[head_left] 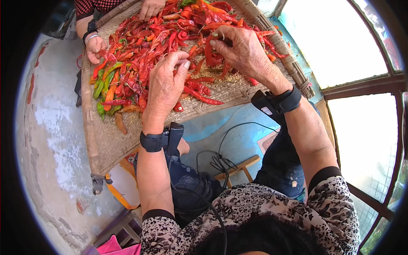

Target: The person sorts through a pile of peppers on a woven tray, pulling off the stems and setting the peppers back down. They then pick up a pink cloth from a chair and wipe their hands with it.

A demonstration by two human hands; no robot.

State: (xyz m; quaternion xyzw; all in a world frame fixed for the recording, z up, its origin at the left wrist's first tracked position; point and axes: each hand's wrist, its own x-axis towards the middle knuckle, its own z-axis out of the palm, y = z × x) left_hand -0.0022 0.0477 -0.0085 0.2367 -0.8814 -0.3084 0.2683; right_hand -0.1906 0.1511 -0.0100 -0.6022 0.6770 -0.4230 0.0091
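Pinched between the thumb and fingertips of my right hand is a dried red chili pepper, which hangs downward from its stem end. My left hand hovers over the pile with fingers curled and thumb near the index finger; whether something small lies between them is hidden. Beneath both hands, a heap of red chili peppers covers much of a woven tray. Green and orange peppers lie at the heap's left side. Pale yellow seeds are scattered on the weave under my right hand.
Across the tray, another person's hand holds a red pepper, and their other hand rests on the heap. A black cable runs below the tray near a wooden stool. Windows line the right; a worn wall stands left.
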